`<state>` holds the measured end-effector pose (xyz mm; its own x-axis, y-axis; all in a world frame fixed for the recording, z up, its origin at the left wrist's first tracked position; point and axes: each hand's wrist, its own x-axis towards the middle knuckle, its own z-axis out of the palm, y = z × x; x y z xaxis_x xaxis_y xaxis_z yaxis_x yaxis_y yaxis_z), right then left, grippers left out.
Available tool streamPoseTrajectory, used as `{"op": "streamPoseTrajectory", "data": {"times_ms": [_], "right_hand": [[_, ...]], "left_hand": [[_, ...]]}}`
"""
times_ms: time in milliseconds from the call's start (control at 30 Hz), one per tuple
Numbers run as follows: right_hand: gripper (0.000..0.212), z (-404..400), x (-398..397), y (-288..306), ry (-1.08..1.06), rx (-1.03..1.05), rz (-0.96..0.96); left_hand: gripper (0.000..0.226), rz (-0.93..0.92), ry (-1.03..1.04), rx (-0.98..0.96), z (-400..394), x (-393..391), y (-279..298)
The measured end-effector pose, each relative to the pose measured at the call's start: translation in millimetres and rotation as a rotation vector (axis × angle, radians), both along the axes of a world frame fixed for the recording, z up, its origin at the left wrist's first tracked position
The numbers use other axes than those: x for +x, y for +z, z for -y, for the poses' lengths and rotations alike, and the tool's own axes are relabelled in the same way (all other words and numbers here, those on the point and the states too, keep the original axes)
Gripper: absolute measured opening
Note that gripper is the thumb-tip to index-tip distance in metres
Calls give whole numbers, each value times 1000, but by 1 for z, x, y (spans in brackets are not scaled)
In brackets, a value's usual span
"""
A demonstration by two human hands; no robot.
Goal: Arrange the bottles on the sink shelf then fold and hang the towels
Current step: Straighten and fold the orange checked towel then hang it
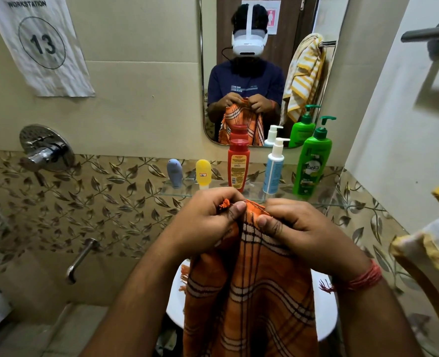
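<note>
Pinching the top edge of an orange checked towel (252,292) in the lower middle of the frame, both hands have their fingers curled tight round the cloth. The left hand (208,222) nips a corner with thumb and forefinger, a small tuft of fringe sticking up above the thumb. The right hand (298,228), close beside it, grips the adjoining edge with its thumb pressed on the fabric. The towel hangs down from the hands in folds, orange with white and dark stripes, over a white sink (324,313). Above the hands, on the glass shelf (177,191), five bottles stand upright in a row: grey-blue (174,173), yellow (203,173), red (238,164), white-and-blue pump (273,168), green pump (312,163).
</note>
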<state>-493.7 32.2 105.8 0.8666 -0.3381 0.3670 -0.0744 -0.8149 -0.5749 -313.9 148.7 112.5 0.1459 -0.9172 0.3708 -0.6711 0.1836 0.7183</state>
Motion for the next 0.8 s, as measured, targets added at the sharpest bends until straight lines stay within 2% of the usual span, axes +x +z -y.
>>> {"op": "streamPoseTrajectory", "data": {"times_ms": [67,233,367,467,600,733,800], "right_hand": [[48,3,-2,-3,3,43,-5],[43,15,-21,-14,10,314,-57],[52,29,-34,-19,-67,328,-99],[36,34,-38,-20,-104,395,-30],[58,38,-41,-24,-78,473,46],[38,39,-41,-33,-16,515,72],[40,38,-39,-41,-9,574,84]], "left_hand": [[16,-38,61,-54,-2,-1,3],[24,-249,277,-247,-5,11,8],[24,-301,488,-349,-6,17,9],[26,-354,547,-374,-5,23,7],[29,-384,595,-402,-5,26,12],[29,-427,627,-436,-2,30,14],[30,-450,635,-448,-1,31,14]]}}
